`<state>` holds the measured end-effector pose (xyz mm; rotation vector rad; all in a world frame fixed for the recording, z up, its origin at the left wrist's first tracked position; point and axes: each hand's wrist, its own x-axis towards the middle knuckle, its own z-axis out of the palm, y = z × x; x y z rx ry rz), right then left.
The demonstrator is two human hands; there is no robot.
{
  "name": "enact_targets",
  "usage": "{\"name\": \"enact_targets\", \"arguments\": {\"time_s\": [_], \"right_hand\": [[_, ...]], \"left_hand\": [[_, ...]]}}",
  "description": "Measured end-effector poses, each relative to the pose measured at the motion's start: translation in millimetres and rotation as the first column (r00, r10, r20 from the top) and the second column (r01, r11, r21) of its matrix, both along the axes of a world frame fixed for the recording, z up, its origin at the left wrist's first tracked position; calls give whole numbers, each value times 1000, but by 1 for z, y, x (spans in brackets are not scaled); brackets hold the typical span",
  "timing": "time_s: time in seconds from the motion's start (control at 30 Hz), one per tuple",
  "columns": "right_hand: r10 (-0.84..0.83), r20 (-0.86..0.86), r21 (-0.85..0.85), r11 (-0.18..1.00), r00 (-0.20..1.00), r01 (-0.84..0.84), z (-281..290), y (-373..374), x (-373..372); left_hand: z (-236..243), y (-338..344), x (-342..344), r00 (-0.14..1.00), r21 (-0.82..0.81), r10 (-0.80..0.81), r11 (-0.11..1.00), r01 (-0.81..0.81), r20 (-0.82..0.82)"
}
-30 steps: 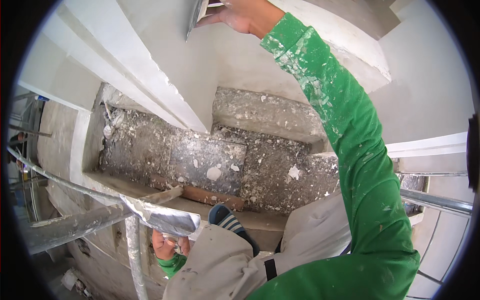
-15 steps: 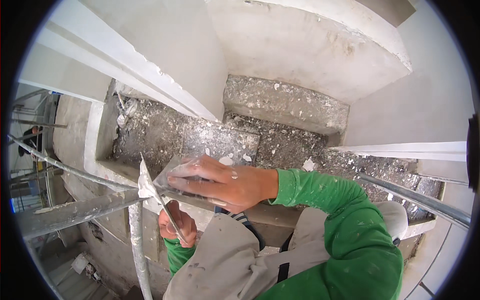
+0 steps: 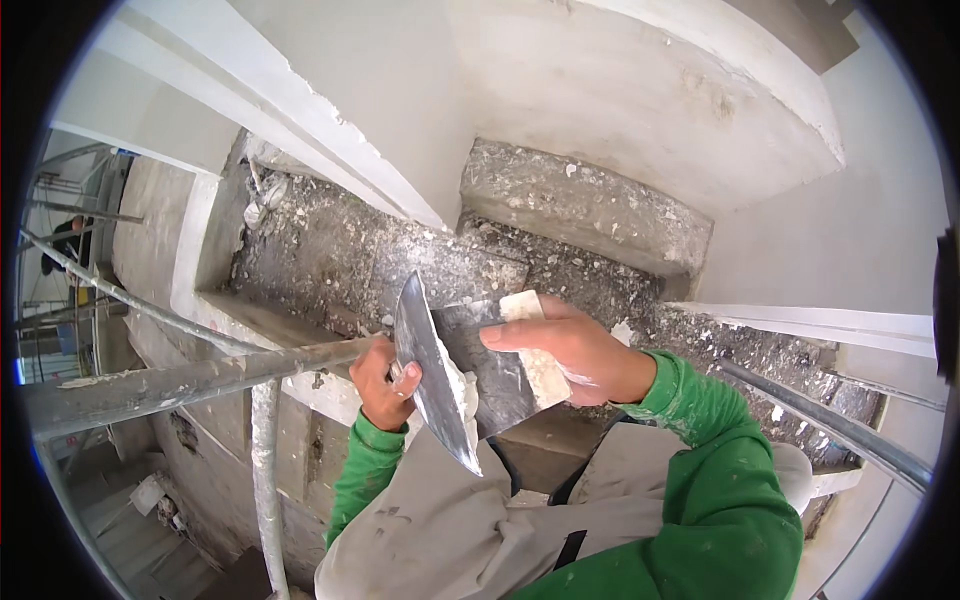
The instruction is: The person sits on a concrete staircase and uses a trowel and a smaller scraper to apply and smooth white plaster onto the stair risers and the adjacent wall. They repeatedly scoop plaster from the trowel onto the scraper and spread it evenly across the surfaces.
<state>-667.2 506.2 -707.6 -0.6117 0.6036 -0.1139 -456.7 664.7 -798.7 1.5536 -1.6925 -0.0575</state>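
The left hand [image 3: 383,385] is closed in a fist round the handle of a plastering trowel [image 3: 432,372], and the handle itself is hidden inside that grip. The trowel's steel blade is seen nearly edge-on, its long axis running from a point at upper left, up by the scaffold level, down to a narrow tip at lower right over the grey overalls [image 3: 450,530]. A smear of white plaster [image 3: 458,385] clings to the blade's right face. Just to the right of it, touching or nearly touching along the blade, the right hand [image 3: 572,352] holds a second flat steel tool, a wide plaster-covered blade [image 3: 505,365] lying roughly level with its face turned up; the fingers are stretched flat over its top and the thumb is out of sight, so how tightly that grip closes cannot be told. Both tools sit in front of the person's chest, above a rusty scaffold tube [image 3: 190,380] that runs off to the left. Beyond them lie rough concrete stair steps [image 3: 560,200] spattered with white plaster.
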Motion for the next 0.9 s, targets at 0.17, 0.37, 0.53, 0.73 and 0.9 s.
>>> {"name": "enact_targets", "arguments": {"time_s": [0.17,0.37,0.53,0.73,0.9], "right_hand": [[-98,204,-174,975,974,135,28,-24,-32],[-229,667,-684,187,709,705,22,-3,3],[295,324,-934,-53,899,354,-11,10,16],[160,-202,-938,-316,966,-143,44,-68,32],[-199,-20,-884,-454,980,-111,158,-80,82]], "left_hand": [[-29,24,15,977,128,-34,992,7,209],[13,22,-36,-338,-85,164,784,615,-927],[39,27,-16,-574,-348,270,576,740,-774],[64,44,19,-241,-223,-89,756,616,-966],[61,62,23,-49,-53,-34,874,482,-998]]}}
